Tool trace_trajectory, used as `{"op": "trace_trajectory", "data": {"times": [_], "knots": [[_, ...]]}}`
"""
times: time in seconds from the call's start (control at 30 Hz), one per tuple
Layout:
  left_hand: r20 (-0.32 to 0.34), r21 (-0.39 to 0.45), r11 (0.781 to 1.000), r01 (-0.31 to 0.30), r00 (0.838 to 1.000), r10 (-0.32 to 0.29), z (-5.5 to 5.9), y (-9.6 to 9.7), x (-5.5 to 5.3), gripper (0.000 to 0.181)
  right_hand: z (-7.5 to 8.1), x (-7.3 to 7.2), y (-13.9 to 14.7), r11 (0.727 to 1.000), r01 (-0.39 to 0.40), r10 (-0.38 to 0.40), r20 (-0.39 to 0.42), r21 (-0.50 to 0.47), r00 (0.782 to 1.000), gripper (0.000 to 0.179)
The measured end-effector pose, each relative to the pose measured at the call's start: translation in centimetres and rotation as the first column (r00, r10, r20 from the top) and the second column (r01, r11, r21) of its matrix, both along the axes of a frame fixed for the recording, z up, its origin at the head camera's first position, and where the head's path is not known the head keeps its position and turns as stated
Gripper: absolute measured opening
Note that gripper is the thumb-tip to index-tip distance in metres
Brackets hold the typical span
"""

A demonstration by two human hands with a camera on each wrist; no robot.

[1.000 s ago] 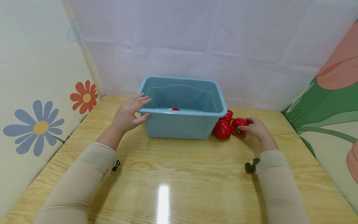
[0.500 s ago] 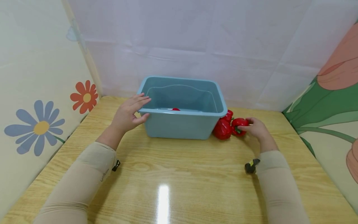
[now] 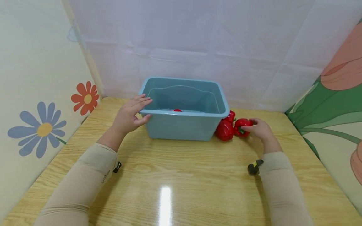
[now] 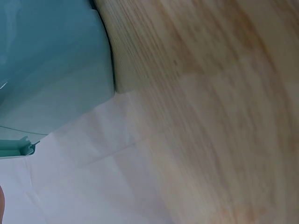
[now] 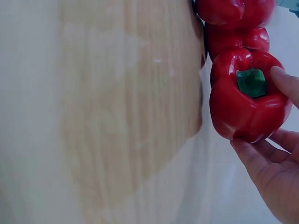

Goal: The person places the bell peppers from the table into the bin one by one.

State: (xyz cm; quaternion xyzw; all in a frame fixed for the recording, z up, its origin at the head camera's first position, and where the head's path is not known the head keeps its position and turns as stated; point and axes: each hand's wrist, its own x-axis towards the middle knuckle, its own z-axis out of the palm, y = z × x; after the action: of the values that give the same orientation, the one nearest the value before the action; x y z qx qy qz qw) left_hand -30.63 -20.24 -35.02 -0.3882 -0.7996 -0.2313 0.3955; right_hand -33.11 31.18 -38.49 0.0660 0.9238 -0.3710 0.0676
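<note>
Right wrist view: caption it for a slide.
The right hand grips a red bell pepper by its sides, two more red peppers close by.

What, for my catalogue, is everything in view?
Table: 1, tan, below
Bin: 1, blue, on table
Peppers: 3, red, right of bin
Item: 1, red, inside bin, mostly hidden
Backdrop: 1, whitish, behind
Printed flowers: 2, blue and orange, left wall
Print: 1, pale blue, left wall
Printed blooms: 2, coral, right wall
Leaves: several, green, right wall
Devices: 2, black, at the wrists
Sleeves: 2, beige, foreground
Left hand: 1, bare, on bin rim
Right hand: 1, bare, gripping rightmost pepper
</note>
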Motion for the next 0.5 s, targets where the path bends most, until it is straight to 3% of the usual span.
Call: {"op": "trace_trajectory", "data": {"times": [0.5], "knots": [[0.001, -0.009, 1.0, -0.015, 1.0, 0.015, -0.2, 0.0, -0.2, 0.051, 1.4, 0.0, 0.2, 1.0, -0.006, 0.006, -0.034, 0.007, 0.999, 0.092]]}}
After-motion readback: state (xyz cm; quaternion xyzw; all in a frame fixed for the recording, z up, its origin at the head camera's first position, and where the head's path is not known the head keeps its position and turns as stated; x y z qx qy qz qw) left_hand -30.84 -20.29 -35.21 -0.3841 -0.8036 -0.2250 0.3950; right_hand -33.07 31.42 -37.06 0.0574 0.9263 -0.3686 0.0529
